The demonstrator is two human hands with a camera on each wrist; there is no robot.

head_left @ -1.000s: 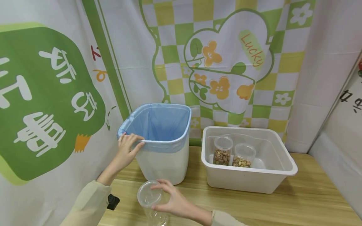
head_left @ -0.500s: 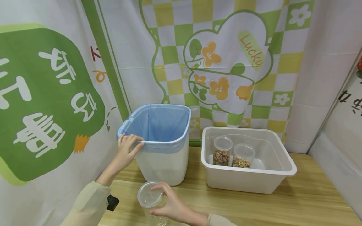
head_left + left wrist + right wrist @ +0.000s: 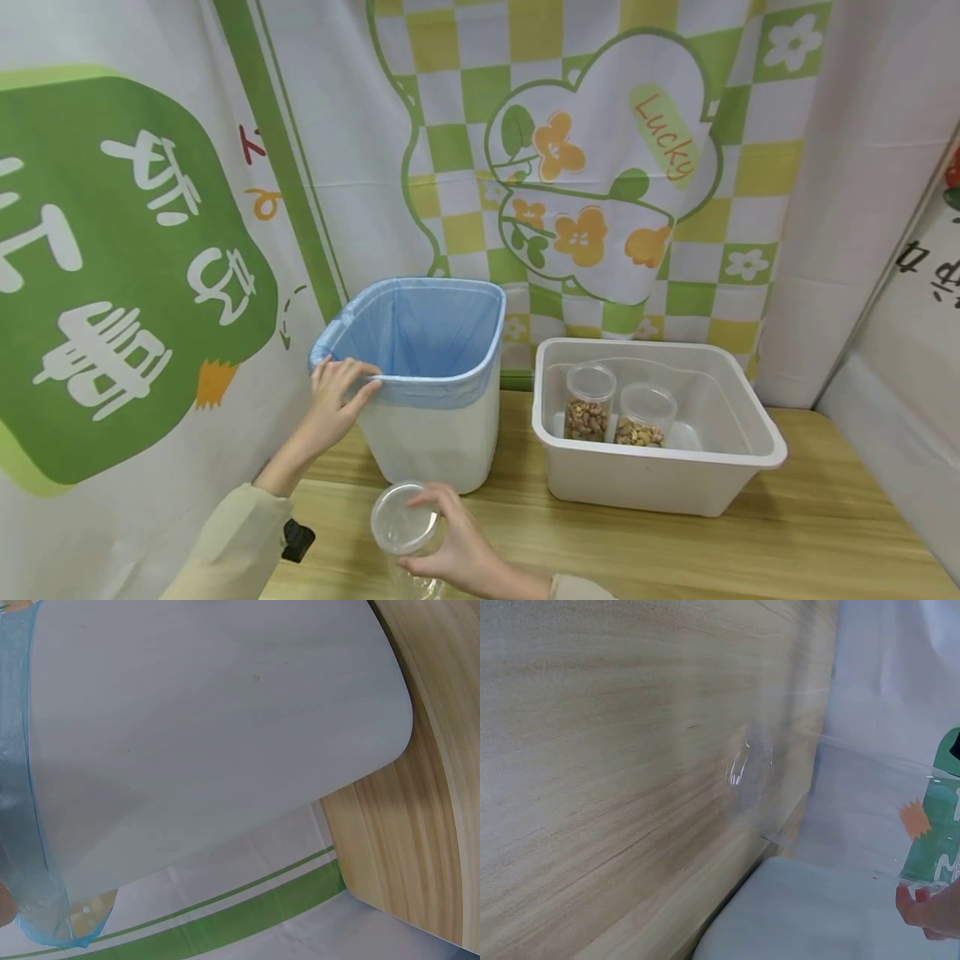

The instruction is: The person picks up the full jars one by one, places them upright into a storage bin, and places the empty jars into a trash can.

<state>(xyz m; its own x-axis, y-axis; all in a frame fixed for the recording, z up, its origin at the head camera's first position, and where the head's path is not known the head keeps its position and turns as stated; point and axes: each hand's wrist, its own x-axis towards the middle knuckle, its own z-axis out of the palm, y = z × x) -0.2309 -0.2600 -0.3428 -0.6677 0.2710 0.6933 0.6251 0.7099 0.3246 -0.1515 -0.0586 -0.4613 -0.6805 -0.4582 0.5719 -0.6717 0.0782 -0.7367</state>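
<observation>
A white trash bin (image 3: 431,442) with a blue plastic liner (image 3: 450,333) stands on the wooden table. My left hand (image 3: 337,387) holds its near left rim, fingers bent over the liner's edge. In front of the bin, my right hand (image 3: 461,546) grips a clear plastic jar (image 3: 405,521) near its top, thumb on the near side and fingers around the far side. The jar is upright, and no contents show through its wall. In the right wrist view the jar's round base (image 3: 748,771) is close over the table, with fingertips (image 3: 919,911) at its upper end.
Right of the bin stands a grey-white plastic tub (image 3: 645,479). Inside are two lidded clear jars partly filled with nuts, a taller one (image 3: 588,408) and a shorter one (image 3: 643,417). Printed fabric (image 3: 600,183) hangs behind and along both sides of the wooden table (image 3: 810,533).
My right hand and the clear jar have shifted slightly to the right, and the fingers have settled lower around it. My left hand stays on the bin's rim.
</observation>
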